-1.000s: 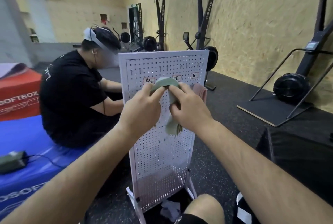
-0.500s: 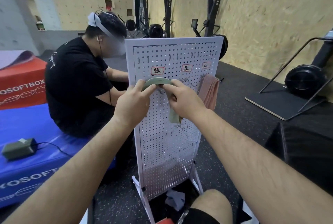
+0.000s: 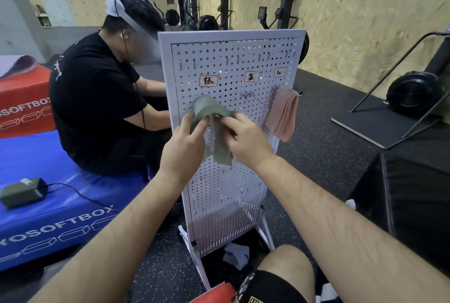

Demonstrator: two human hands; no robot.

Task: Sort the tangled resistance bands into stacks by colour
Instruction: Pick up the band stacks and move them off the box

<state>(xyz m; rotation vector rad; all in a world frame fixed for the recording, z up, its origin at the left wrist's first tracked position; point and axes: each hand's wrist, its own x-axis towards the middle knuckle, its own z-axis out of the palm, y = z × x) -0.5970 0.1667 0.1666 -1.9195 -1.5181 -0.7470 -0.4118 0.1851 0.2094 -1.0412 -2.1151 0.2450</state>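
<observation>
Head view: on the white pegboard (image 3: pixel 231 193), near its left edge, the green resistance bands (image 3: pixel 210 109) arch below the left label (image 3: pixel 208 80). Pink bands (image 3: pixel 283 112) hang by the right edge. The left hand (image 3: pixel 183 147) and right hand (image 3: pixel 248 139) each pinch one side of the green loop. This looks like the hanging step. Next, seat the loop on its hook, which is hidden, then let go.

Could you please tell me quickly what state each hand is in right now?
Left hand: closed, pinching the left side of the green resistance bands.
Right hand: closed, pinching the right side of the same bands.
</observation>
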